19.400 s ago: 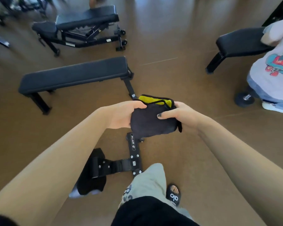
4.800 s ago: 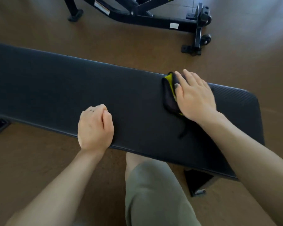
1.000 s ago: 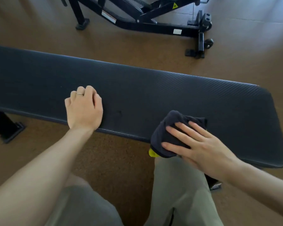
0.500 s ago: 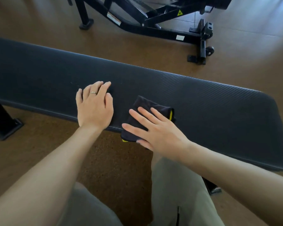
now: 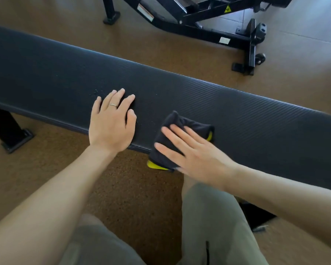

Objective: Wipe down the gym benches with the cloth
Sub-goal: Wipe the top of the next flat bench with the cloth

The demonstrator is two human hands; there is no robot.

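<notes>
Mid-wipe: right hand [image 5: 197, 155], fingers spread flat, presses the dark cloth [image 5: 182, 131] over the bench [image 5: 256, 119] near edge while left hand [image 5: 111, 121] braces flat beside it; next stroke likely needs leftward travel.

Brown cork floor [image 5: 180, 54], grey-green shorts [image 5: 214, 226]
</notes>
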